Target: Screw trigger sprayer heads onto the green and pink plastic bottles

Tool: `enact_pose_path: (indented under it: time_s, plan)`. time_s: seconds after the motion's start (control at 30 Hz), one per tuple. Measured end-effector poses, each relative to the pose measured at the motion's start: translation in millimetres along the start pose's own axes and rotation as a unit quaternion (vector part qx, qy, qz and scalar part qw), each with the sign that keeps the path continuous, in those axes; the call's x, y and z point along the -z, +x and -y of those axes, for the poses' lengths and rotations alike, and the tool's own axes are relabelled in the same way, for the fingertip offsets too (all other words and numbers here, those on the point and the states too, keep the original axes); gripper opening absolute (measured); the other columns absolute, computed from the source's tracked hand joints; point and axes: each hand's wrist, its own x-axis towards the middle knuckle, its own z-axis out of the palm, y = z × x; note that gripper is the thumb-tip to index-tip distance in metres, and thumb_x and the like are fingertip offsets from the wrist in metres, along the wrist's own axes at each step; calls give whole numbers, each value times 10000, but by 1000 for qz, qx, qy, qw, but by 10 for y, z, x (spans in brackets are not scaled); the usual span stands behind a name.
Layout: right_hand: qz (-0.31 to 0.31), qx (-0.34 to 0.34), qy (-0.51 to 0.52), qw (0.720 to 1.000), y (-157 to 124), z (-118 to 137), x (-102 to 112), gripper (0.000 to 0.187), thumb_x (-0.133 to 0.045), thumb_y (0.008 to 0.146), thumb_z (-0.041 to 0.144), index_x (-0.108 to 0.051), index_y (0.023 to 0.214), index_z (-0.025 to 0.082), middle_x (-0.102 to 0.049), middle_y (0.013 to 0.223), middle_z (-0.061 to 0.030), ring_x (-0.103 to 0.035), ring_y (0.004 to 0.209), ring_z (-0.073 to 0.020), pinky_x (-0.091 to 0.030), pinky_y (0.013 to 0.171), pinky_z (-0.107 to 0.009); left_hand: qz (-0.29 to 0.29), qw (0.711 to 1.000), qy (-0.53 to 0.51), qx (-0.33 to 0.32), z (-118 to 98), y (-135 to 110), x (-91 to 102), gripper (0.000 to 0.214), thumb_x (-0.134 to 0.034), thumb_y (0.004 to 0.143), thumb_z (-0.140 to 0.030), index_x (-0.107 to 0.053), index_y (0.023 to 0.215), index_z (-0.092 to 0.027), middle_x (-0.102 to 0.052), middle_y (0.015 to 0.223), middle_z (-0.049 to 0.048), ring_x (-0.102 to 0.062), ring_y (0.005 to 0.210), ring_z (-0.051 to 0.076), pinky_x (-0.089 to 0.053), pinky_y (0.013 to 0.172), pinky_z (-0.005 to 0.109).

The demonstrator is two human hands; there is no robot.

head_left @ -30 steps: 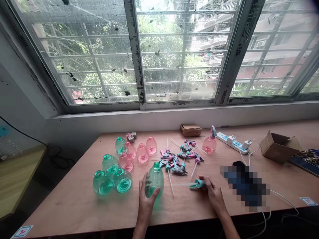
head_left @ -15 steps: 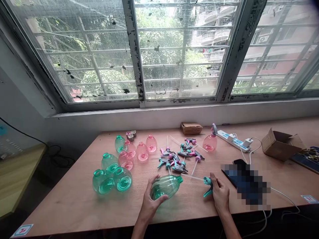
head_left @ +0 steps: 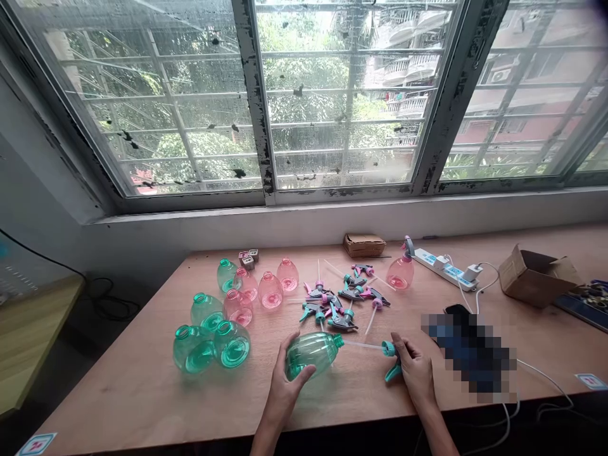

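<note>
Head view: the left hand (head_left: 286, 380) has its fingers and thumb curled around a green bottle (head_left: 311, 354), which lies tilted on its side above the table (head_left: 142, 392), its open neck facing the right hand (head_left: 414, 370). Pinched in the right hand's fingers is a teal-collared spray head (head_left: 390, 360), just right of the green bottle; its clear tube (head_left: 363, 344) reaches to the bottle's mouth, though whether the tip is inside I cannot tell. Left of the green bottle stand four other green bottles (head_left: 232, 345), uncapped and see-through, and four uncapped pink bottles (head_left: 270, 291) farther back. Behind it lies a heap of loose spray heads (head_left: 342, 322) in pink, teal and grey. Beyond, to its right, a pink bottle with a sprayer fitted (head_left: 400, 273) stands beside a power strip (head_left: 444, 271) holding white plugs. Far right of it sits an open cardboard box (head_left: 536, 278), its contents hidden.
</note>
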Motion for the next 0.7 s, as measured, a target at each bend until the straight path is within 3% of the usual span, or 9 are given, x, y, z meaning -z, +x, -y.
enact_pose_path:
  time_s: [0.23, 0.43, 0.57, 0.7]
  plan:
    - [138, 24, -14, 990, 7, 53, -29, 486, -586, 850, 654, -684, 767, 185, -527, 593, 21, -483, 576, -188, -369, 535, -289, 27, 999, 18, 17, 7, 18, -31, 894, -845, 726, -408, -421, 1490, -219, -435, 1575, 143, -370, 1468, 347, -283, 1223, 485]
    - [229, 40, -11, 973, -13, 143, -12, 385, -799, 713, 528, -733, 895, 195, -633, 731, 4, -564, 687, -210, -445, 620, -295, 61, 996, 70, -2, 1, 11, -66, 933, -862, 724, -371, -387, 1525, -308, -422, 1603, 79, -341, 1493, 324, -256, 1239, 471]
    - [257, -5, 22, 966, -69, 212, -69, 376, -784, 762, 520, -712, 941, 197, -635, 737, 8, -588, 691, -208, -461, 626, -296, 59, 994, 93, -5, 33, -11, -67, 959, -853, 741, -328, -331, 1546, -337, -402, 1615, 72, -330, 1499, 322, -237, 1243, 488]
    - [290, -59, 134, 946, -198, 295, -287, 385, -756, 807, 534, -682, 971, 193, -698, 786, -22, -674, 758, -241, -520, 697, -332, 51, 997, 53, 22, 90, -21, -48, 1042, -865, 716, -301, -268, 1570, -295, -323, 1643, 124, -340, 1489, 352, -274, 1224, 511]
